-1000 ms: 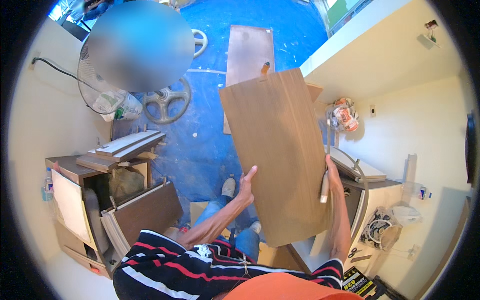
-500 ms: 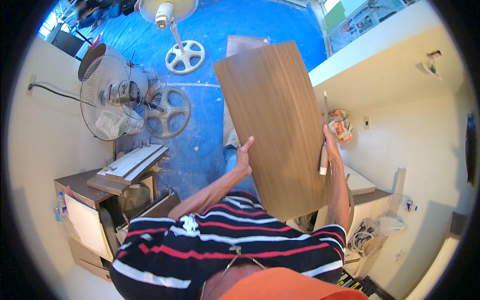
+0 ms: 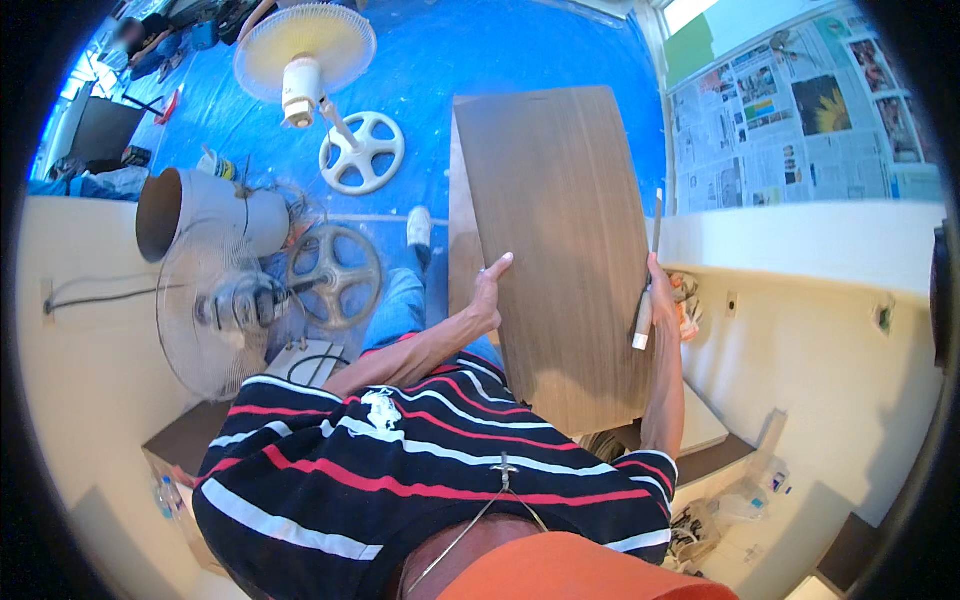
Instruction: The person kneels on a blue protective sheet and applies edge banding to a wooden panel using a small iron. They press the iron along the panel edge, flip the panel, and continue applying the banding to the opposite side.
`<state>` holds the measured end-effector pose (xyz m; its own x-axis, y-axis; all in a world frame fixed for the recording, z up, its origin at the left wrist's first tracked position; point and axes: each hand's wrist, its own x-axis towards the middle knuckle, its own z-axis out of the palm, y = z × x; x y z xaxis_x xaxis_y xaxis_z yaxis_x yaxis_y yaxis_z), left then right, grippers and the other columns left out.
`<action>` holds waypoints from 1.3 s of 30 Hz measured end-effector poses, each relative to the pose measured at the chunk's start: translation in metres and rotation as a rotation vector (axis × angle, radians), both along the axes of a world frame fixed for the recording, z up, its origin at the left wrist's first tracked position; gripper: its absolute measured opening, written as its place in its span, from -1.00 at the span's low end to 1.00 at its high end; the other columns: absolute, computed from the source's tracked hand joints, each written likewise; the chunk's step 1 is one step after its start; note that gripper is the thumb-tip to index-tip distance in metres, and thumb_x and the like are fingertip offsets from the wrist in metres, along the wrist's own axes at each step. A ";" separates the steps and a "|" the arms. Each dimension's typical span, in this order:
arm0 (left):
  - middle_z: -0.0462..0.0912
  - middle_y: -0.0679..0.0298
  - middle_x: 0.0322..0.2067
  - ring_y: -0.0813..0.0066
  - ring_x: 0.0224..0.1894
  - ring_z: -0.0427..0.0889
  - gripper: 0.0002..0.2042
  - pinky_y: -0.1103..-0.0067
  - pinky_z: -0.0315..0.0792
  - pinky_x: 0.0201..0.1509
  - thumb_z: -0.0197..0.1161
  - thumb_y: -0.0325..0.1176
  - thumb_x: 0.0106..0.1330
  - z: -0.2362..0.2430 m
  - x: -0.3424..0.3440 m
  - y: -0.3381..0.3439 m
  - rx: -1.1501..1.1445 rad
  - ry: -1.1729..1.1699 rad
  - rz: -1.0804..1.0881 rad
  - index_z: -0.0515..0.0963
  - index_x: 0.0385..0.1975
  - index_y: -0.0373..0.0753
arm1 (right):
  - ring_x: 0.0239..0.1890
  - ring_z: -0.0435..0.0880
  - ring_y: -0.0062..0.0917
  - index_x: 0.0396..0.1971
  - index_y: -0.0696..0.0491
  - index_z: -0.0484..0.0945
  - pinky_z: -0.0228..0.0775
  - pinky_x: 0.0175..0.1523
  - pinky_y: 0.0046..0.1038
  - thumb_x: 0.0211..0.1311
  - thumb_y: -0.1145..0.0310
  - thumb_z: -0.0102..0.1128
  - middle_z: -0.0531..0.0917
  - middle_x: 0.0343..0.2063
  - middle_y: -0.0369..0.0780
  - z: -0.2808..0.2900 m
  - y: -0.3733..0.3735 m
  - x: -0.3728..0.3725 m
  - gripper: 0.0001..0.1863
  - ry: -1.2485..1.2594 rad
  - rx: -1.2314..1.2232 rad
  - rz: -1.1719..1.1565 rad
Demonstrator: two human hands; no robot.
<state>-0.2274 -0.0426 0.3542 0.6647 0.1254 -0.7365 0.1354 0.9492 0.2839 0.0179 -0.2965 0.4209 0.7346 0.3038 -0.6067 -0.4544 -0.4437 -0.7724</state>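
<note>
A large brown wood-grain board (image 3: 560, 240) is held up in front of me between both hands. My left hand (image 3: 487, 295) grips its left edge, thumb lying on the broad face and fingers out of sight behind. On the opposite edge my right hand (image 3: 662, 295) clasps the board together with a slim hand tool (image 3: 642, 322), which has a pale handle and a long narrow metal blade, like a chisel or file. The blade points away from me along the board's edge. Most of the right hand's fingers are hidden.
Another brown panel (image 3: 464, 215) shows beyond the board, on the blue floor sheet (image 3: 500, 40). Two pedestal fans (image 3: 345, 150) (image 3: 335, 275) stand ahead left, beside a cylindrical bin (image 3: 190, 212). A low wall (image 3: 800, 245) runs along the right, below newspaper-covered panes (image 3: 760, 120).
My view has shifted forward, and my white-shod foot now shows ahead at left. The board has turned a little straighter. Both hands keep their grip, with the tool still in the right.
</note>
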 end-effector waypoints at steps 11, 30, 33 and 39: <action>0.58 0.15 0.22 0.20 0.26 0.53 -0.41 0.11 0.35 0.39 0.30 -0.03 0.35 -0.012 0.223 0.233 0.014 -0.023 -0.149 0.42 0.31 -0.19 | 0.30 0.47 -0.39 0.36 0.18 0.37 0.26 0.40 -0.29 0.52 -0.22 -0.03 0.52 0.27 -0.14 0.036 0.202 0.148 -0.23 0.020 0.064 -0.263; 0.53 0.09 0.26 0.13 0.29 0.48 -0.37 0.15 0.34 0.40 0.30 0.00 0.34 -0.036 0.669 0.445 0.006 0.157 -0.122 0.42 0.31 -0.25 | 0.37 0.42 -0.31 0.41 0.19 0.33 0.19 0.45 -0.27 0.50 -0.25 -0.05 0.46 0.35 -0.10 -0.028 0.429 0.630 -0.17 0.096 -0.057 -0.125; 0.54 0.11 0.24 0.12 0.29 0.48 -0.39 0.13 0.33 0.40 0.28 0.03 0.34 -0.046 0.743 0.478 0.056 0.266 -0.081 0.46 0.28 -0.22 | 0.37 0.42 -0.31 0.41 0.21 0.33 0.18 0.45 -0.27 0.50 -0.23 -0.04 0.45 0.36 -0.10 -0.019 0.472 0.708 -0.17 0.063 -0.072 -0.078; 0.53 0.11 0.25 0.11 0.31 0.45 -0.39 0.12 0.30 0.42 0.28 0.03 0.29 -0.033 0.863 0.527 -0.120 0.174 0.086 0.47 0.26 -0.21 | 0.41 0.36 -0.33 0.39 0.26 0.34 0.07 0.49 -0.33 0.50 -0.22 -0.02 0.44 0.37 -0.10 -0.055 0.555 0.880 -0.17 -0.030 -0.171 0.131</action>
